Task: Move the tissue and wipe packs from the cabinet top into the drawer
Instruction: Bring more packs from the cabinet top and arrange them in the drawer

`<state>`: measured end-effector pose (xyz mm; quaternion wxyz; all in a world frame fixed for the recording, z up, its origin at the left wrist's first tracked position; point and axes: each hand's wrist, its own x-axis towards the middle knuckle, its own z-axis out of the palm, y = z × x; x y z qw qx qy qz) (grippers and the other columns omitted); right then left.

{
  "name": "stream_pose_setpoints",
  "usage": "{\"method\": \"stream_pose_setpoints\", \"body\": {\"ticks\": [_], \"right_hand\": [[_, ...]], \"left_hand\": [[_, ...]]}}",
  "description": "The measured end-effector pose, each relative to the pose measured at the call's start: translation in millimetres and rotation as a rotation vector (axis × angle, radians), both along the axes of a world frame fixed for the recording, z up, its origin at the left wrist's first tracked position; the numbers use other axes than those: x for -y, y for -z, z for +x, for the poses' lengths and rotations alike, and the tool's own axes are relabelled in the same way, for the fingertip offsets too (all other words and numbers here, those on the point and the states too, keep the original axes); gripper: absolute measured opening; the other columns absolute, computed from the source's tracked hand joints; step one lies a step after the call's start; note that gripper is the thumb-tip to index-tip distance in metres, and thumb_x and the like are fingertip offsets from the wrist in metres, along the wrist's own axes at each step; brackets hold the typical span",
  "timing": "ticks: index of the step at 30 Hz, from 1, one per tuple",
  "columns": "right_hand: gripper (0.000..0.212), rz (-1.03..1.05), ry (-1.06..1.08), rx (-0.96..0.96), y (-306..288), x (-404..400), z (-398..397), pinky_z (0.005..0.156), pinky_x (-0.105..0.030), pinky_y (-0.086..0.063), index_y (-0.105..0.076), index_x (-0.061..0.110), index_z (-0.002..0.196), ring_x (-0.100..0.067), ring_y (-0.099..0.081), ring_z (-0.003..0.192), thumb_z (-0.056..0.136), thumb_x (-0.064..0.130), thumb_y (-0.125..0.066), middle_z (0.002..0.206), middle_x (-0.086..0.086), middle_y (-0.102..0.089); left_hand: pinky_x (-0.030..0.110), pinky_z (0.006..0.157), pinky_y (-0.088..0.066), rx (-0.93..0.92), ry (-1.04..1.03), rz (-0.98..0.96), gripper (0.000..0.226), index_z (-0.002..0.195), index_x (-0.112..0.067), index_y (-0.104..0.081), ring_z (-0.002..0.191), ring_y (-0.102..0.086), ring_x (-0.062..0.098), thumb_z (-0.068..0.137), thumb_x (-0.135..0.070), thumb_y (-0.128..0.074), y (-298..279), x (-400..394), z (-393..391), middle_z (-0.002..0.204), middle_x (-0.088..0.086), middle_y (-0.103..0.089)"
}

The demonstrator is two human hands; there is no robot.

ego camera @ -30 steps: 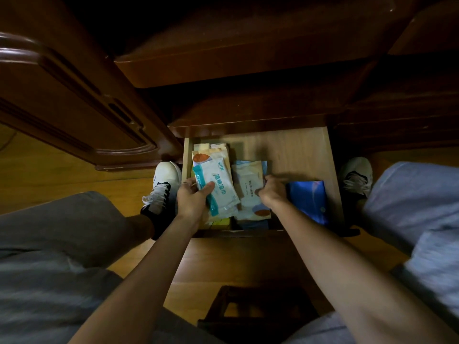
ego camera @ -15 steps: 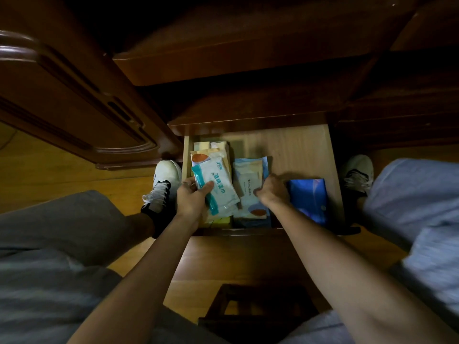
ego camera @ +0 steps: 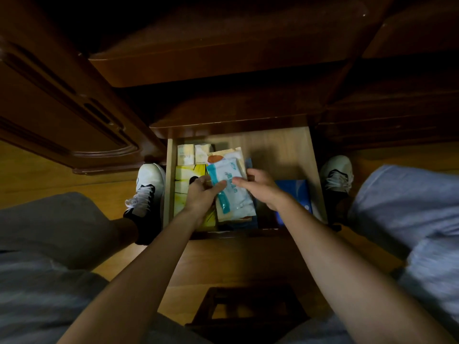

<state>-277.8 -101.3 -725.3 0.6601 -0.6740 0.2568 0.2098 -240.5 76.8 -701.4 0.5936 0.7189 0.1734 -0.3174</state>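
White sneakers (ego camera: 146, 187), dark stool (ego camera: 248, 309)

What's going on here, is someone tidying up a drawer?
Yes. A person seated in front of an open wooden drawer is sorting packs of tissues and wipes inside it. The left hand grips a white and teal wipe pack, and the right hand touches its other side. A yellow pack lies at the left, a blue pack at the right.

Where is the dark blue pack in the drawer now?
In the head view, the dark blue pack lies on the right side of the open drawer, just right of the right hand and apart from the white and teal wipe pack.
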Motion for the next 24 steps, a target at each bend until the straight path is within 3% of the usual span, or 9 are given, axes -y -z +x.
{"method": "stream_pose_setpoints", "body": {"ticks": [2, 5, 8, 10, 12, 16, 20, 24], "right_hand": [[0.03, -0.005, 0.08, -0.038, 9.5, 1.1, -3.7, 0.058, -0.022, -0.058, -0.066, 0.014, 0.12, -0.007, -0.074, 0.079, 0.093, 0.026, -0.072, 0.108, -0.004, -0.075], [0.03, -0.02, 0.12, -0.116, 24.2, -5.3, -6.1, 0.078, -0.039, -0.063, -0.065, 0.008, 0.12, -0.02, -0.073, 0.095, 0.095, 0.023, -0.07, 0.116, -0.012, -0.073], [0.03, -0.288, 0.02, -0.123, 30.9, -20.3, -0.1, 0.086, -0.044, -0.06, -0.066, 0.011, 0.115, -0.025, -0.071, 0.099, 0.094, 0.032, -0.07, 0.113, -0.009, -0.073], [0.038, -0.642, -0.154, -0.119, 27.7, -29.0, 4.0, 0.079, -0.04, -0.058, -0.068, 0.014, 0.111, -0.026, -0.07, 0.093, 0.09, 0.045, -0.07, 0.107, -0.007, -0.073], [0.048, -0.849, -0.218, -0.153, 24.1, -33.7, 5.8, 0.073, -0.037, -0.055, -0.066, 0.016, 0.113, -0.028, -0.067, 0.089, 0.086, 0.054, -0.072, 0.107, -0.009, -0.071], [0.068, -0.817, -0.12, -0.156, 26.4, -28.9, 4.5, 0.09, -0.049, -0.054, -0.049, 0.015, 0.13, -0.036, -0.057, 0.119, 0.08, 0.048, -0.08, 0.131, -0.012, -0.058], [0.037, -0.566, -0.126, -0.126, 34.0, -26.3, 0.1, 0.091, -0.047, -0.056, -0.065, 0.014, 0.122, -0.029, -0.068, 0.106, 0.094, 0.037, -0.069, 0.12, -0.009, -0.071], [0.036, -0.568, -0.239, -0.17, 33.8, -26.8, -3.4, 0.09, -0.047, -0.056, -0.061, 0.019, 0.124, -0.028, -0.067, 0.106, 0.101, 0.045, -0.052, 0.121, -0.006, -0.068]], "left_hand": [[0.043, 0.088, -0.059, 0.17, 0.019, 0.175, 0.044, 0.133, -0.01, -0.056, 0.109, -0.068, 0.025, 0.092, -0.017, -0.072, 4.5, -0.1, 0.8, 0.12, 0.007, -0.069], [0.017, 0.073, -0.047, 0.362, -0.013, 0.361, 0.031, 0.124, -0.009, -0.062, 0.105, -0.066, 0.026, 0.093, -0.012, -0.067, 4.9, -14.5, 2.7, 0.103, -0.001, -0.066], [0.021, 0.075, -0.043, 0.461, 0.103, 0.525, 0.025, 0.119, -0.009, -0.067, 0.105, -0.065, 0.025, 0.094, -0.013, -0.065, 3.9, -31.4, 3.1, 0.104, 0.001, -0.067], [0.03, 0.086, -0.05, 0.499, 0.217, 0.598, 0.031, 0.124, -0.009, -0.067, 0.111, -0.063, 0.028, 0.094, -0.015, -0.065, 5.7, -38.4, 1.5, 0.12, 0.009, -0.068], [0.033, 0.098, -0.044, 0.526, 0.34, 0.677, 0.036, 0.127, -0.009, -0.065, 0.12, -0.058, 0.03, 0.092, -0.016, -0.067, 11.3, -43.2, -1.2, 0.131, 0.014, -0.062], [0.036, 0.104, -0.041, 0.547, 0.418, 0.692, 0.037, 0.127, -0.015, -0.065, 0.126, -0.05, 0.031, 0.091, -0.02, -0.069, 18.7, -45.1, -5.4, 0.136, 0.013, -0.057], [0.037, 0.104, -0.041, 0.532, 0.409, 0.687, 0.037, 0.127, -0.017, -0.065, 0.127, -0.048, 0.031, 0.091, -0.021, -0.068, 21.7, -46.0, -3.6, 0.135, 0.012, -0.056], [0.036, 0.102, -0.04, 0.537, 0.42, 0.708, 0.037, 0.128, -0.019, -0.064, 0.127, -0.046, 0.031, 0.091, -0.024, -0.068, 26.1, -47.4, -5.2, 0.136, 0.011, -0.056]]}}
